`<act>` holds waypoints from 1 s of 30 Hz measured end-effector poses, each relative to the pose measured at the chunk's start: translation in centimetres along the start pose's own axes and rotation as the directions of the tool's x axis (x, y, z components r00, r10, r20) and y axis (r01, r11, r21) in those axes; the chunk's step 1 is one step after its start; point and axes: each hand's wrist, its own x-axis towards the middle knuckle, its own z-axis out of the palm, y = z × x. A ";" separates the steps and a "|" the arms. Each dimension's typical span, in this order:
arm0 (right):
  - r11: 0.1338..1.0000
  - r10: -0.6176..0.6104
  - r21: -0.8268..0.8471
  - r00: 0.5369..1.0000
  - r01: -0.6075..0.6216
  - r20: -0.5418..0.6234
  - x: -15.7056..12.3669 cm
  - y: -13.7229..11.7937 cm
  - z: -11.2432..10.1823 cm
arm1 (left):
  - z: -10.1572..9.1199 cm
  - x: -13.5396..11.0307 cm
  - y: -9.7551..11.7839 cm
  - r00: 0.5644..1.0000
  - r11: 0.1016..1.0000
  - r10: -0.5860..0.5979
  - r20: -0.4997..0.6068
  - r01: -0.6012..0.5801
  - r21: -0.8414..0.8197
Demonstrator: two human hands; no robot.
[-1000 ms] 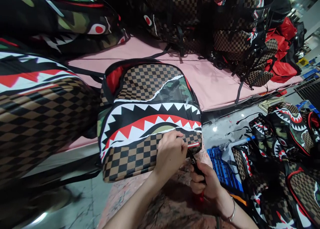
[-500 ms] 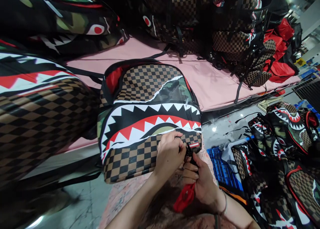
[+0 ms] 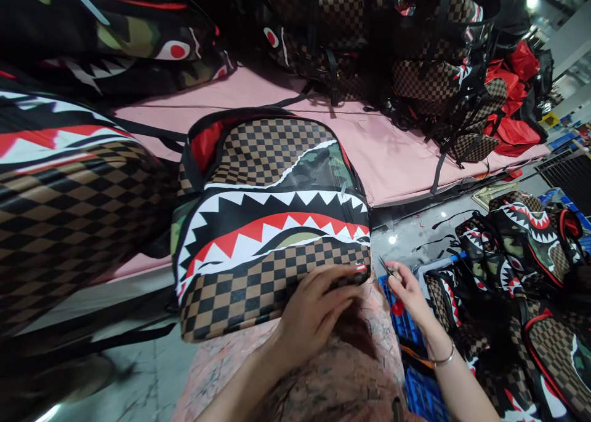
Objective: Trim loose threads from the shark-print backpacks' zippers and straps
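On your left, a checkered backpack sits near a camouflage backpack; ahead of you, dark bags and red bags lie on pink covering, and shark-mouth backpacks crowd your right near a blue crate

No text is legible, the red label on the checkered backpack being too small

Backpack across table edge, another bag left, piled bags behind, crate to the right
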 end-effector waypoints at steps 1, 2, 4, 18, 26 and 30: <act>0.997 -0.029 -0.064 0.999 0.031 0.022 0.6 0.1 -0.8 | 0.1 -0.3 0.0 0.999 0.998 0.036 0.004 -0.036 0.059; 0.992 -0.055 -0.114 0.997 0.062 0.060 1.3 0.1 -1.5 | 0.3 -0.5 0.0 0.999 0.994 0.053 0.001 -0.053 0.097; 0.974 -0.079 -0.197 0.982 0.112 0.169 2.4 0.0 -2.4 | 0.4 -1.0 -0.1 0.999 0.994 0.047 -0.024 -0.045 0.097; 0.877 -0.003 -0.421 0.878 0.233 0.479 6.2 -2.9 -3.3 | 0.6 -1.2 -0.3 0.998 0.994 0.031 -0.062 -0.025 0.103; 0.864 -0.009 -0.428 0.860 0.263 0.511 7.2 -3.0 -2.8 | 0.6 -1.4 -0.4 0.996 0.997 0.013 -0.085 -0.007 0.077; 0.864 -0.011 -0.431 0.865 0.261 0.502 7.2 -2.7 -3.3 | 0.5 -1.5 -0.4 0.997 0.998 0.007 -0.082 -0.001 0.065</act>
